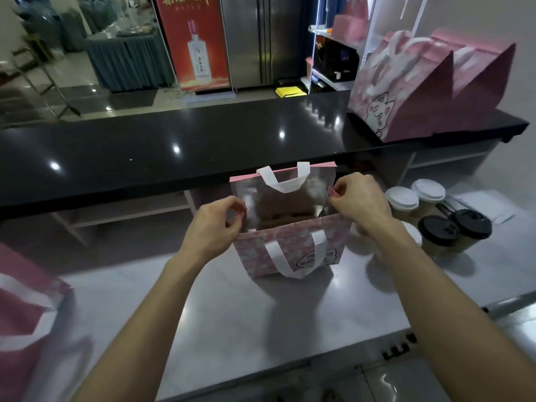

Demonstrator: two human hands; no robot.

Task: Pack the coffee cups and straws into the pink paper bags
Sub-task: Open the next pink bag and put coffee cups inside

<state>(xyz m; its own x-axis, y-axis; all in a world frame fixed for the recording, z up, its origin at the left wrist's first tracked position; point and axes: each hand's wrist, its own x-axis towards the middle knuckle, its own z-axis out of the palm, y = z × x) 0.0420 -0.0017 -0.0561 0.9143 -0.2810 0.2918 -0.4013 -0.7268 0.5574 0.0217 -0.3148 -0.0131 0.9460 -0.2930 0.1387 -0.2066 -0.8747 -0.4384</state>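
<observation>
A pink paper bag point(290, 250) with white handles and a cat print stands upright on the grey worktop point(232, 314), its mouth open and its silver lining showing. My left hand point(214, 224) pinches the bag's left side edge. My right hand point(359, 201) pinches the right side edge. To the right of the bag stand two white-lidded coffee cups point(401, 201) and two black-lidded cups point(439, 233); another white lid is partly hidden behind my right wrist. Dark wrapped straws point(448, 206) lie behind the cups.
A raised black counter point(145, 158) runs across behind the worktop. Two closed pink bags point(412, 91) stand on its right end. Another pink bag point(26, 297) lies at the left edge. White paper point(487, 204) lies beyond the cups.
</observation>
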